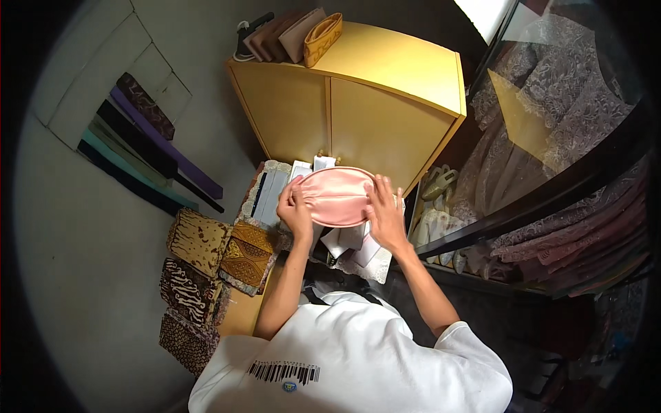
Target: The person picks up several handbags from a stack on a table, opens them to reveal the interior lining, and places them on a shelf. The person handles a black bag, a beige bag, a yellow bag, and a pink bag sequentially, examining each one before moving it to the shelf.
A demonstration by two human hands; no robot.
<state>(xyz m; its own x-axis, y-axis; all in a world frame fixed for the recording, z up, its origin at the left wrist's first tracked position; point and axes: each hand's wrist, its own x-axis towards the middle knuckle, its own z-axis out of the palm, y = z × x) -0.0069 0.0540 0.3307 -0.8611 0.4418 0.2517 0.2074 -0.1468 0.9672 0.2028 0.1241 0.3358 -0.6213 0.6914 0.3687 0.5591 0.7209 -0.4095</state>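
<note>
A pink satin item (335,199), oval with a piped rim and a seam across its middle, is held up in front of me. Its fabric is gathered at the left; whether it is a cap or a pouch I cannot tell. My left hand (296,211) grips its left end, thumb on the near face. At the other end, my right hand (384,214) holds the edge with fingers fairly straight. Below it, folded white and grey cloth pieces (351,240) lie on a lace-edged cover (381,267), partly hidden by the item and my arms.
A yellow wooden cabinet (387,124) stands ahead, with upright clutch bags (302,33) on top. Folded batik cloths (199,242) lie at left beside several neckties (150,139) along the wall. On the right, a glass case (516,206) holds lace garments and shoes (439,186).
</note>
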